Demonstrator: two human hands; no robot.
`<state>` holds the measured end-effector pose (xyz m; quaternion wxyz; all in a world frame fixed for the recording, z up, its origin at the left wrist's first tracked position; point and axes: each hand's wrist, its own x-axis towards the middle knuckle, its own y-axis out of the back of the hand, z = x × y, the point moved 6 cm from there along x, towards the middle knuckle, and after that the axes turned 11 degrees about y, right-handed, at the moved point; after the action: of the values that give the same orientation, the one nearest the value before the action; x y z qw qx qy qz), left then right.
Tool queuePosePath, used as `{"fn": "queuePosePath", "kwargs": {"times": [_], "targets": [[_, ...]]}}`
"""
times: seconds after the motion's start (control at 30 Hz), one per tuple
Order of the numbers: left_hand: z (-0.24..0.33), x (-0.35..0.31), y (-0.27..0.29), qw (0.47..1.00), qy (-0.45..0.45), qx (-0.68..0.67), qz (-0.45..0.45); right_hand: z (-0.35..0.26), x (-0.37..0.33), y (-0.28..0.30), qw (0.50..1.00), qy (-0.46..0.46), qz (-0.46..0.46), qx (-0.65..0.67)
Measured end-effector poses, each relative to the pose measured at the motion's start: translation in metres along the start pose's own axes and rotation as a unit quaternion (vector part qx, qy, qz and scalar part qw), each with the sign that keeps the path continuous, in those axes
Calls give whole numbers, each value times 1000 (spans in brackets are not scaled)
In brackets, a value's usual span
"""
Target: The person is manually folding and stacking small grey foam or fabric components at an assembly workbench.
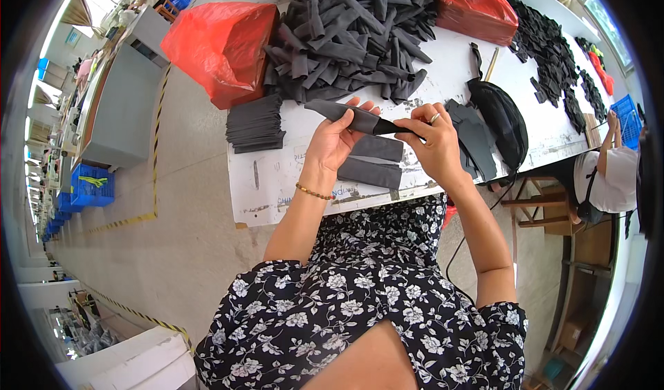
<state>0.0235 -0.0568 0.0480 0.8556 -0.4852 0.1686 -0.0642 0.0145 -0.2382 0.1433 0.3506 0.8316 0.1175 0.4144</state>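
Note:
A dark grey strip of fabric [364, 121] is held above the table's front edge, slanting slightly down to the right. My left hand [330, 142] grips it from below with the thumb on top. At its black, narrowed right end, the fingers of my right hand [437, 140] pinch the cloth; a ring shows on one finger. Under my hands, flat grey fabric pieces [370, 173] lie on the white table [259, 196]. Left of them is a neat stack of folded grey pieces [254, 126]. A big loose heap of similar fabric pieces [353, 34] rises behind.
Red plastic bags [211, 48] flank the heap, the other red bag [477, 6] at right. Flat dark panels [470, 137] and a black pouch [503, 124] lie to my right. Beyond are small black pieces [546, 51]. Another person [609, 175] sits at far right.

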Motion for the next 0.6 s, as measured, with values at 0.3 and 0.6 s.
{"fn": "queuePosePath", "kwargs": {"times": [0.3, 0.6], "targets": [[-4, -6, -14, 1000, 9, 12, -4, -22, 3, 4, 972, 150, 45, -177], [8, -30, -49, 986, -149, 49, -60, -38, 5, -12, 989, 88, 46, -111]]}}
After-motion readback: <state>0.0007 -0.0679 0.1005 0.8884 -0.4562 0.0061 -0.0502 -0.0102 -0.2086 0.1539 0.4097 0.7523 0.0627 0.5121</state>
